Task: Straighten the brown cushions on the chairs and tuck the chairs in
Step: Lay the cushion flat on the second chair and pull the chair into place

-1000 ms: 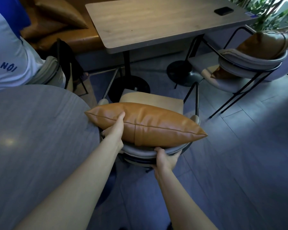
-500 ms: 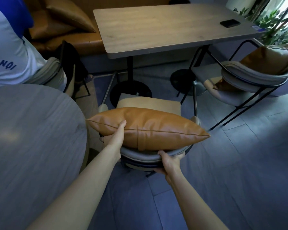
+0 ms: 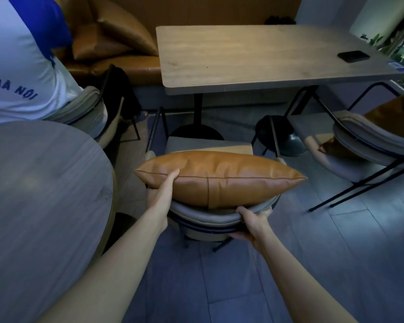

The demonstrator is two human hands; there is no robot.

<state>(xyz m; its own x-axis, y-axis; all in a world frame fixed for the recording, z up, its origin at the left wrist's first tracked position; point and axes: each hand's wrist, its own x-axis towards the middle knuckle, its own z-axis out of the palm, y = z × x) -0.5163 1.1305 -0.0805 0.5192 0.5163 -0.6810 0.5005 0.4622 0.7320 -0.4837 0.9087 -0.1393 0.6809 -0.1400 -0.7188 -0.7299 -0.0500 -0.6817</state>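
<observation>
A brown leather cushion (image 3: 219,178) lies across the curved grey backrest of the near chair (image 3: 205,217), which faces the rectangular wooden table (image 3: 254,57). My left hand (image 3: 163,187) grips the cushion's left end, thumb on top. My right hand (image 3: 252,220) clasps the backrest's right side just under the cushion. The chair's beige seat (image 3: 208,145) shows beyond the cushion, its front near the table's pedestal base. A second chair (image 3: 369,141) at the right carries another brown cushion (image 3: 392,113) leaning on its backrest.
A round grey table (image 3: 40,194) fills the left foreground. A person in a white and blue shirt (image 3: 19,66) sits on a chair at upper left. A brown bench with cushions (image 3: 117,40) runs behind. A black phone (image 3: 353,56) lies on the wooden table.
The chair and cushion have moved forward toward the wooden table, and the cushion now lies more level across the backrest. Both hands keep their grips.
</observation>
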